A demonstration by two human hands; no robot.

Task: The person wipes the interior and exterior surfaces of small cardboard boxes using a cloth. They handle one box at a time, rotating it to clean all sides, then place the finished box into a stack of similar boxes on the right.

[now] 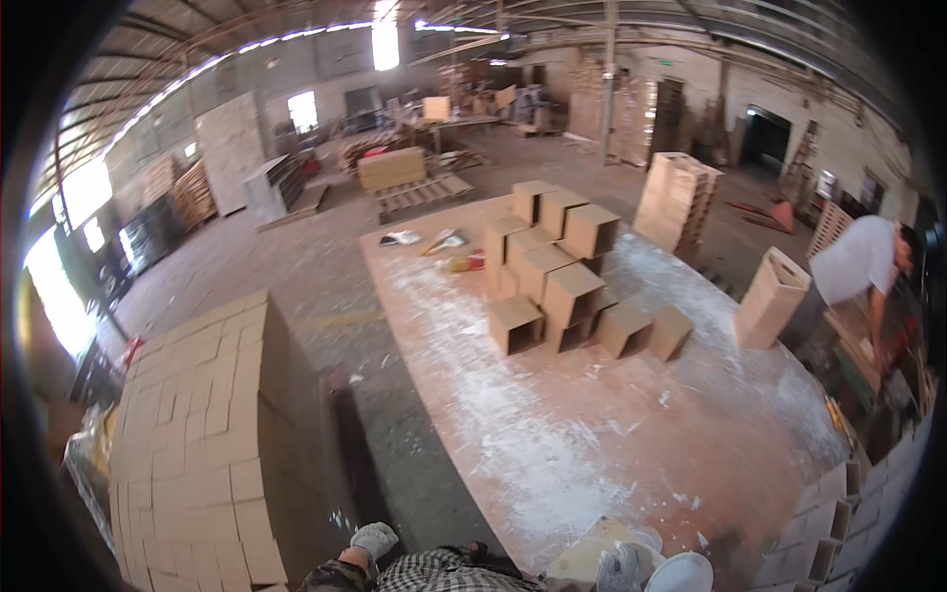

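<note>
At the lower edge, my left hand (373, 541), in a pale work glove, hangs beside my checked clothing with its fingers curled in. Nothing shows in it. My right hand (619, 568), gloved in grey-white, lies over a cream flat-topped piece (577, 555) at the table's near edge, its fingers stretched out. Just right of that hand is a white round dish or lid (683, 572). Farther along the white-smeared table (473, 385) stands a stepped stack of open brown cardboard boxes (546, 266), several of their open ends facing me.
A tall block of stacked cardboard (192, 444) stands at left. More grey-brown boxes (824, 523) are at lower right. Two upright box columns, one farther (676, 202) and one nearer (771, 296), stand right. A person in a white shirt (858, 261) bends over there.
</note>
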